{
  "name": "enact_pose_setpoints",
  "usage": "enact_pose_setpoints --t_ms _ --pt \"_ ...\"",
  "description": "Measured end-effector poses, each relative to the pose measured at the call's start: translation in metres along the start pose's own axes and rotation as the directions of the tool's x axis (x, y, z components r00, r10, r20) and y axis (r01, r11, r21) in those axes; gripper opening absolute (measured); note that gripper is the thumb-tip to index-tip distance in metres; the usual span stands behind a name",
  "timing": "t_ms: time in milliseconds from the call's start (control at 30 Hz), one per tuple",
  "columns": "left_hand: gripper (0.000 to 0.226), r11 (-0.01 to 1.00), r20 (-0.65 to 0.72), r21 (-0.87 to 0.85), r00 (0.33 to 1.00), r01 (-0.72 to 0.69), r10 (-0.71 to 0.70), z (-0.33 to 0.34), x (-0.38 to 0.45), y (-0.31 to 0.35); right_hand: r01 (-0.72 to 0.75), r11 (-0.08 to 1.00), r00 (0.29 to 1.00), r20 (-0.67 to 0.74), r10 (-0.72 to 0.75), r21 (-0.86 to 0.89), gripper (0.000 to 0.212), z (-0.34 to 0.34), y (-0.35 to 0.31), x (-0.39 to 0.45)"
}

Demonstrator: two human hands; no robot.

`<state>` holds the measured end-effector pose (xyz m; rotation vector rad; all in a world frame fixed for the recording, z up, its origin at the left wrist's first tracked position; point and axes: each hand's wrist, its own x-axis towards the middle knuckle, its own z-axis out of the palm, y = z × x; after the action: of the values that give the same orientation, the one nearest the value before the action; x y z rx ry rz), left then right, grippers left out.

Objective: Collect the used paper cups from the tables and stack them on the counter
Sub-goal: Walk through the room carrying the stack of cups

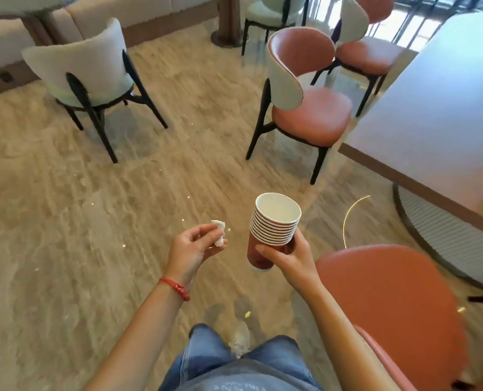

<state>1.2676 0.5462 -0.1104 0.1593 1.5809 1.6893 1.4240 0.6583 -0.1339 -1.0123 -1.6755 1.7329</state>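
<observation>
right hand (pixel 286 256) wrapping the nested stack of red-walled white-rimmed paper cups (pixel 271 230), keeping it upright, likely to carry it | left hand (pixel 195 246) pinching crumpled white tissue (pixel 219 234) left of stack | pale rounded table (pixel 432 108) edging in right of stack, coral padded chair (pixel 389 306) just beside it | open beige floor (pixel 65 221) lying left

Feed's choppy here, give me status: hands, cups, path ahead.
Right hand grips nested cup stack. Left hand pinches crumpled tissue. No counter in view. Chairs flank open floor ahead.
</observation>
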Motion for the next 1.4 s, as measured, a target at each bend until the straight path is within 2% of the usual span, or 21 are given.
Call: enact_pose_setpoints --t_ms 233,367,500,767,867,967,1167,1400 --pt "0.007 0.99 0.246 0.123 0.964 0.071 -0.1 0.073 0.063 0.021 -0.027 0.999 0.968 -0.249 0.036 0.036 0.049 -0.043 -0.007 0.025" --pt "0.007 0.984 0.356 0.164 0.926 0.067 -0.122 0.113 0.107 0.055 -0.04 0.994 0.908 -0.412 0.079 0.102 0.056 -0.06 -0.033 0.049" --pt "0.015 0.974 0.477 0.216 0.863 0.068 -0.166 0.144 0.158 0.075 -0.029 0.993 0.847 -0.524 0.088 0.118 0.051 -0.064 -0.041 0.09" --pt "0.016 0.959 0.589 0.277 0.777 0.063 -0.221 0.202 0.231 0.098 -0.009 0.986 0.788 -0.606 0.11 0.167 0.052 -0.072 -0.054 0.162" --pt "0.012 0.95 0.594 0.304 0.765 0.074 -0.249 0.228 0.249 0.101 -0.008 0.985 0.758 -0.641 0.12 0.174 0.055 -0.089 -0.054 0.178" --pt "0.006 0.942 0.591 0.324 0.757 0.092 -0.277 0.261 0.265 0.098 -0.017 0.988 0.741 -0.662 0.115 0.153 0.06 -0.116 -0.055 0.197" --pt "0.007 0.928 0.615 0.368 0.734 0.056 -0.288 0.339 0.291 0.084 0.001 0.993 0.701 -0.708 0.086 0.122 0.055 -0.183 -0.052 0.239" --pt "0.007 0.905 0.672 0.426 0.67 -0.001 -0.315 0.437 0.298 0.081 0.029 0.987 0.659 -0.745 0.098 0.156 0.055 -0.264 -0.061 0.272"
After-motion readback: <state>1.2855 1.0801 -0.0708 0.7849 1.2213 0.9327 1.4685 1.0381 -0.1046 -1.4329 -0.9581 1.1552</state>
